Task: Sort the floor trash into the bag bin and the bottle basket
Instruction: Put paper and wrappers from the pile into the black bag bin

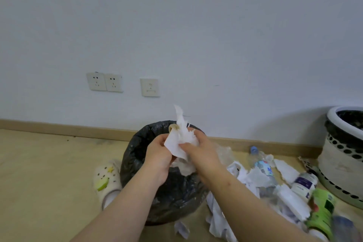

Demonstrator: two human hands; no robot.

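Observation:
A wad of white crumpled paper [179,139] is held over the bin lined with a black bag [172,200]. My left hand [158,153] grips the wad from the left and my right hand [202,153] grips it from the right, fingers curled round it. The bin's mouth lies directly below both hands. To the right on the floor lies a heap of white paper scraps [253,179], a clear plastic bottle with a blue label [263,167], a white bottle with a purple label [304,182] and a green bottle [322,210]. The white perforated basket [334,159] stands at far right.
A cream slipper with a star and green patch [106,180] lies left of the bin. A wall with three sockets [121,84] and a wooden skirting board [68,129] runs behind. Tan floor [49,182] stretches to the left.

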